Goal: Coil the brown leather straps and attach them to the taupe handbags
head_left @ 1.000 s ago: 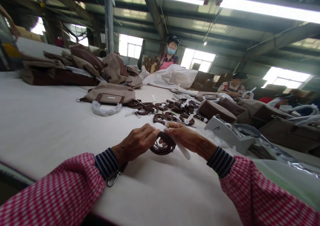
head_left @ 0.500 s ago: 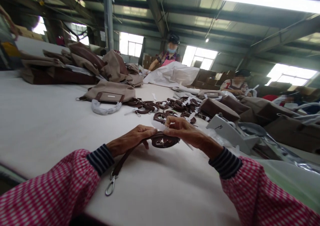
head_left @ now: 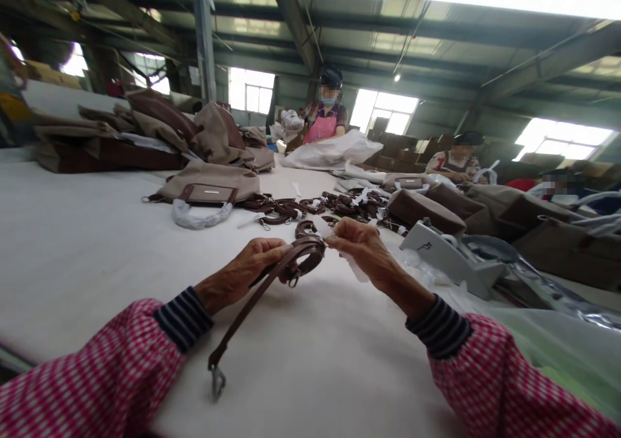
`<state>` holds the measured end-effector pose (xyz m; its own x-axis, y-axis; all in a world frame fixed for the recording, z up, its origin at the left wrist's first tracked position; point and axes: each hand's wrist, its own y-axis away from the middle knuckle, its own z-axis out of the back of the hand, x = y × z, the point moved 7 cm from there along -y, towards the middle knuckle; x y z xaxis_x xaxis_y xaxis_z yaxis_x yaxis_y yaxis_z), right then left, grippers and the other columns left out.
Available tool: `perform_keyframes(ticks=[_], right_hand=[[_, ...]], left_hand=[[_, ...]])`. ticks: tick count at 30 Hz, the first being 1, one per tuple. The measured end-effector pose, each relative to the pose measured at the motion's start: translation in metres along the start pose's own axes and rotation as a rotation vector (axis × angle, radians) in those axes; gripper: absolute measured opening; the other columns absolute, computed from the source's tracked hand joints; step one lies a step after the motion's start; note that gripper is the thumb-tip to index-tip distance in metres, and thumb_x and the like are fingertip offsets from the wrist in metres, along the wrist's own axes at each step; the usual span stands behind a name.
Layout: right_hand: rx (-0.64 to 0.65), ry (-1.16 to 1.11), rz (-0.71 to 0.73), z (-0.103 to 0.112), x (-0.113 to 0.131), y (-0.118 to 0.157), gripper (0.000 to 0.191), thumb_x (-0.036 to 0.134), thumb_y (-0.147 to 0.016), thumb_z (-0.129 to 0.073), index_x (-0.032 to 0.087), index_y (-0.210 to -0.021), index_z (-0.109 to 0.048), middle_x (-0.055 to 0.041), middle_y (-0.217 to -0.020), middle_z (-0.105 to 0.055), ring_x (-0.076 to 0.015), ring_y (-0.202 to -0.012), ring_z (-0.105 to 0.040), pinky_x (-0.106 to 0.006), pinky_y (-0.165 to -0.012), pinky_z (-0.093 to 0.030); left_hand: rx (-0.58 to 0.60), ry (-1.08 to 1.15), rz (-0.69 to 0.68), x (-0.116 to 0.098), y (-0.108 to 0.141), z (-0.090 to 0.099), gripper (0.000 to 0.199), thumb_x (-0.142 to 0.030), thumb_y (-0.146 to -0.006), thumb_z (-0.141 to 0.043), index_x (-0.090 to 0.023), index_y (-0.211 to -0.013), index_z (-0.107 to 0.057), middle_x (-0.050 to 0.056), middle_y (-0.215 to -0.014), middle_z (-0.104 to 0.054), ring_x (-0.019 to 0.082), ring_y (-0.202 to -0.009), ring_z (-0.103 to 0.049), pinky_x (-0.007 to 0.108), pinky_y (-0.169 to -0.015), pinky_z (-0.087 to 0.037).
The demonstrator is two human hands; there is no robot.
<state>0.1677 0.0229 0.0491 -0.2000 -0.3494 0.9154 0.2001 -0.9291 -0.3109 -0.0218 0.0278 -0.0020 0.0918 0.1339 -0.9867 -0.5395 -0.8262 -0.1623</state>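
Note:
A coiled brown bag strap (head_left: pixel 310 249) is pinched in my left hand (head_left: pixel 252 266), thumb on top. One end of the strap hangs down to the left, with a metal snap hook (head_left: pixel 217 383) dangling over the table; another small metal fitting shows under the coil. My right hand (head_left: pixel 361 247) is closed on a strip of white wrapping (head_left: pixel 323 226) at the coil's right edge. More white material trails below that hand. Just beyond my hands lie several other coiled brown straps (head_left: pixel 347 202), some with white wrapping on them.
Taupe bag (head_left: pixel 208 182) with wrapped handles lies ahead left; piled bags (head_left: pixel 194 131) sit behind it. At right are a white tape dispenser (head_left: pixel 446 257), clear plastic and more bags (head_left: pixel 504 215). Across the white table (head_left: pixel 121 250), a person in a pink apron (head_left: pixel 325 124) stands behind white sheeting; others sit right.
My left hand has tilted the coil and shifted slightly left. My right hand has moved a little right, pulling the white strip outward. The person across has turned and straightened up.

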Motion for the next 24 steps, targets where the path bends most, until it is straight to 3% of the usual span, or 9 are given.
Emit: perform_keyframes(ticks=[3,8,12,17,21,24], right_hand=[[-0.103,-0.029,-0.065,-0.009,-0.018,0.018,0.028,0.042,-0.081,-0.078,0.020,-0.078,-0.060,-0.0005,-0.073,-0.060,-0.0148,-0.065,-0.051,-0.027,-0.057,-0.043],[-0.217,0.051,0.072,-0.029,-0.023,0.039,0.026,0.033,-0.085,-0.073,0.020,-0.071,-0.055,-0.0066,-0.099,-0.065,-0.0195,-0.087,-0.059,-0.029,-0.065,-0.048],[-0.117,0.083,0.109,-0.026,-0.014,0.039,0.024,0.029,-0.085,-0.075,0.020,-0.071,-0.058,-0.0073,-0.109,-0.068,-0.0201,-0.093,-0.060,-0.027,-0.062,-0.042],[0.034,0.083,0.125,-0.025,-0.007,0.028,0.027,0.028,-0.082,-0.078,0.019,-0.065,-0.059,-0.0060,-0.093,-0.067,-0.0204,-0.089,-0.060,-0.028,-0.065,-0.042],[0.004,0.130,0.177,-0.028,-0.005,0.030,0.027,0.021,-0.084,-0.075,0.019,-0.064,-0.057,-0.0033,-0.084,-0.061,-0.0184,-0.082,-0.057,-0.029,-0.067,-0.041],[0.017,0.185,0.233,-0.027,0.002,0.038,0.025,0.018,-0.085,-0.075,0.018,-0.066,-0.058,-0.0045,-0.098,-0.064,-0.0172,-0.084,-0.058,-0.028,-0.068,-0.042]], left_hand=[[0.003,0.020,0.066,0.014,0.000,-0.014,0.050,-0.061,-0.088,-0.077,-0.012,-0.087,-0.069,0.007,-0.081,-0.072,0.015,-0.068,-0.062,0.024,-0.063,-0.048],[-0.039,0.001,0.101,0.027,0.002,-0.026,0.054,-0.066,-0.086,-0.075,-0.013,-0.086,-0.065,0.005,-0.078,-0.070,0.014,-0.062,-0.059,0.025,-0.059,-0.047],[-0.028,-0.029,0.075,0.023,0.001,-0.024,0.051,-0.064,-0.088,-0.073,-0.014,-0.084,-0.065,0.003,-0.076,-0.068,0.014,-0.063,-0.058,0.024,-0.059,-0.045],[0.012,-0.214,-0.004,0.011,0.001,-0.022,0.048,-0.061,-0.097,-0.061,-0.015,-0.089,-0.066,0.003,-0.080,-0.066,0.015,-0.070,-0.057,0.027,-0.064,-0.044],[0.078,-0.481,-0.101,0.002,0.006,-0.025,0.039,-0.054,-0.099,-0.060,-0.016,-0.098,-0.069,0.003,-0.091,-0.066,0.018,-0.083,-0.058,0.029,-0.071,-0.043],[0.123,-0.686,-0.209,-0.002,0.010,-0.032,0.031,-0.046,-0.102,-0.057,-0.017,-0.099,-0.066,0.002,-0.090,-0.065,0.017,-0.079,-0.057,0.029,-0.069,-0.042]])
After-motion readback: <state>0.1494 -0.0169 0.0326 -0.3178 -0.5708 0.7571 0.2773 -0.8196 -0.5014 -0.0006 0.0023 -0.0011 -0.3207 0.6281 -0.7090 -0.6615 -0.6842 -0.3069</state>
